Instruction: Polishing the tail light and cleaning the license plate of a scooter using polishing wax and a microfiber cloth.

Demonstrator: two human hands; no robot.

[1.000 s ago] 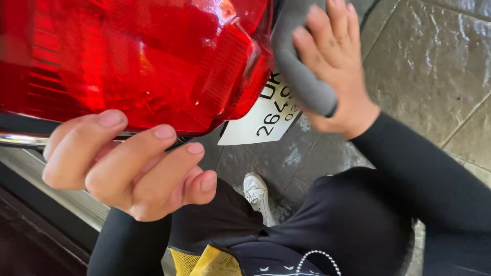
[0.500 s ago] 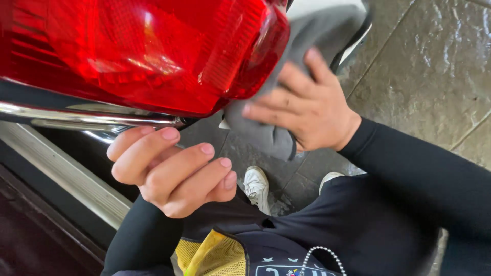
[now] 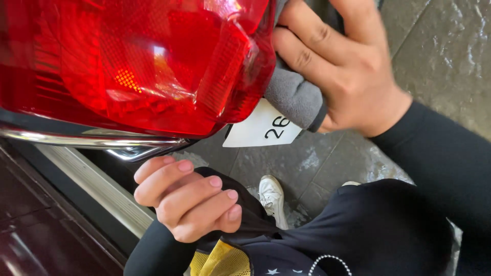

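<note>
Grit caught in the grey cloth (image 3: 295,97) is our first worry: we judge that a hard grain pressed along the red tail light (image 3: 138,66) could scratch its glossy lens. Our right hand (image 3: 348,76) has its fingers wrapped around the bunched cloth and presses it against the right edge of the light, so the cloth sits between palm and lens, partly tucked behind the rim. A fold hangs down over the white plate (image 3: 263,128) just below, and it could snag on the plate's corner or slip out of the grip if the fingers loosen. Our left hand (image 3: 186,199) hovers under the light with its fingers curled into a loose fist, holding nothing and touching nothing; if it stays off the body we have no brace, and a sharp push from the other side could make us lose balance. Wet stone floor (image 3: 440,56) below us shines in patches, so a slip of the white shoe (image 3: 271,197) seems possible. The chrome strip (image 3: 87,138) under the light has an edge that could catch cloth or knuckles. As for signs, the only one is that plate: a flat white rectangle with dark characters, tilted, peeking out between the lens and the cloth, most of it hidden.
</note>
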